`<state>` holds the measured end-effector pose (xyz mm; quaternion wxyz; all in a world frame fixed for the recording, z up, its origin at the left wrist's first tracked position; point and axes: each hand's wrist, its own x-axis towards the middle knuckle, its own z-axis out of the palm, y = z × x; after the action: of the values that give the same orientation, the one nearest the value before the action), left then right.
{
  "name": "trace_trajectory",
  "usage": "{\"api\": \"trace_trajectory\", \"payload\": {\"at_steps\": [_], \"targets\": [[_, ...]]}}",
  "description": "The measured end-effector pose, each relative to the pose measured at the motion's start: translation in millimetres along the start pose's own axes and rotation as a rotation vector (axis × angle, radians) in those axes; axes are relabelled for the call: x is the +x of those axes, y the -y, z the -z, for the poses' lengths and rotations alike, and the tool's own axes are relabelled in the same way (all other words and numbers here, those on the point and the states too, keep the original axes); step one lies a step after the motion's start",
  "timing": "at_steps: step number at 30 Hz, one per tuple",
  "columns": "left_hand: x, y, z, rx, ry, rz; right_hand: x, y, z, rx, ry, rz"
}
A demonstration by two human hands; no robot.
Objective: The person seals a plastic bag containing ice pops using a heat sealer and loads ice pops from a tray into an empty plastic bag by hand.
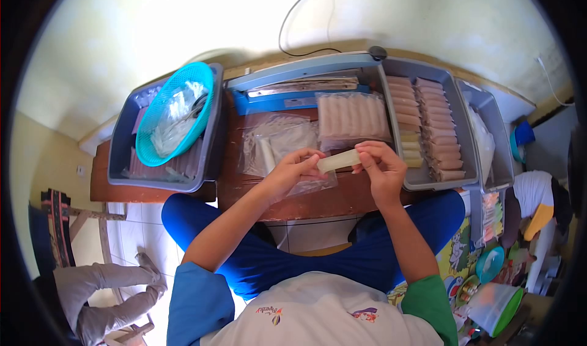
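A pale, yellowish-white tube-shaped packet (338, 161) is stretched sideways between my two hands, above the front of the brown table (287, 206). My left hand (301, 170) pinches its left end, and the fingers of my right hand (382, 170) close on its right end. Just beyond lies a clear plastic bag (251, 145) with whitish contents, and a single white tube (266, 154) rests on it. A flat clear pack of pinkish tubes (353, 117) lies behind my right hand.
At the back stands a blue bag sealer (299, 101). To the right, a grey tray (463, 132) holds rows of pinkish and yellowish tubes. A turquoise basket (147, 139) sits in a grey bin (116, 156) on the left. Another person's legs (110, 282) show at lower left.
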<state>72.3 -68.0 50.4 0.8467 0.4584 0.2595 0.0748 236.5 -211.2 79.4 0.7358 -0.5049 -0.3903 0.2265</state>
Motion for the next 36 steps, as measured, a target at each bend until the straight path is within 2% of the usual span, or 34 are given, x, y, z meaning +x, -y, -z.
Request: {"api": "trace_trajectory", "payload": {"at_steps": [2,3,5,6,8,9,11,12,15,16,18,19,21,22,24,25,27,30,33,35,36], "targets": [[-4,5,21,0.060,0.003,-0.013,-2,-3,-12,-0.013,0.057,-0.158],[-6,7,30,0.127,0.018,-0.016,-3,-5,-15,-0.014,0.069,-0.160],[-10,9,44,0.178,-0.017,-0.031,-4,-11,-17,0.019,0.172,-0.372],[-12,10,49,0.237,-0.045,-0.042,-4,-10,-19,0.015,0.179,-0.374],[-15,12,57,0.251,-0.051,-0.037,-5,-5,-22,-0.256,0.365,-0.420],[-16,14,59,0.271,-0.053,-0.030,-7,-6,-21,-0.262,0.366,-0.422],[-17,17,59,0.298,-0.040,-0.011,-11,-8,-19,-0.609,0.585,-0.320],[-18,19,59,0.331,-0.033,0.009,-13,-5,-21,-0.723,0.621,-0.276],[-21,21,56,0.334,-0.007,0.014,-23,-14,-19,-0.810,0.663,-0.259],[-21,23,57,0.329,-0.014,0.015,-24,-13,-19,-0.809,0.671,-0.261],[-23,27,59,0.621,-0.196,-0.163,-26,-9,-17,-0.750,0.640,-0.410],[-25,28,59,0.618,-0.200,-0.160,-26,-7,-14,-0.749,0.645,-0.412],[-30,26,56,1.093,-0.258,-0.302,-26,-5,-6,-0.724,0.675,-0.568],[-32,27,54,1.091,-0.261,-0.299,-28,-6,1,-0.723,0.680,-0.570],[-36,30,50,1.327,-0.153,-0.614,-33,-13,13,-0.672,0.698,-0.681],[-36,33,44,1.327,-0.147,-0.610,-38,-18,18,-0.668,0.694,-0.687],[-36,37,32,1.593,-0.207,-0.594,-48,-26,25,-0.511,0.615,-0.769],[-30,46,34,1.712,-0.255,-0.606,-65,-38,21,-0.382,0.493,-0.816],[-25,55,39,1.646,-0.283,-0.562,-78,-41,9,-0.332,0.408,-0.866],[-28,52,39,1.596,-0.290,-0.566,-93,-57,5,-0.363,0.384,-0.840],[-29,50,39,1.543,-0.297,-0.573,-101,-66,1,-0.376,0.333,-0.745]]}}
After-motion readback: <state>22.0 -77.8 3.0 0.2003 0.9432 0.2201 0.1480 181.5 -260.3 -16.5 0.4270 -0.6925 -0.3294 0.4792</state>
